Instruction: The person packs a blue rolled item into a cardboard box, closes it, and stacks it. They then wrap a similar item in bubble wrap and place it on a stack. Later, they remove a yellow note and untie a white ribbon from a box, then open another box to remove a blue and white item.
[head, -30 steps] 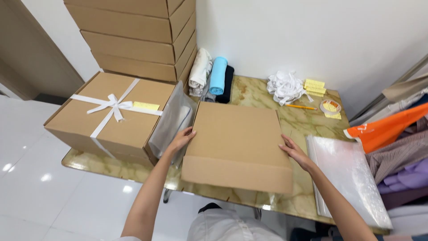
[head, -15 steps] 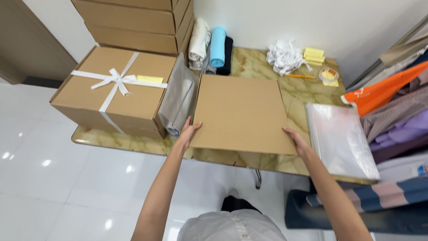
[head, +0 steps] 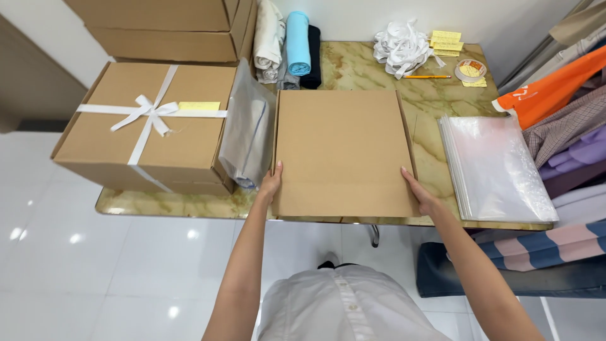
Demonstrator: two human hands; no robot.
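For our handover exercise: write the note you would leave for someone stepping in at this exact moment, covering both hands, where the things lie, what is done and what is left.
Left hand: flat against the left edge of the plain cardboard box, near its front corner.
Right hand: flat against the right edge, opposite.
The box lies closed on the marble table, untied.
Done: the ribboned box at left is tied with a white bow.
To hand: loose white ribbon at the back, stack of clear bags at right, rolled cloths behind.
Left: the plain box carries no ribbon.

Bright, even indoor light from overhead. Small glare spots dot the glossy floor (head: 76, 252) left of the table (head: 360, 69), whose marble top shines softly. Shadows are faint. Focus is sharp; straight lines bow slightly near the edges.
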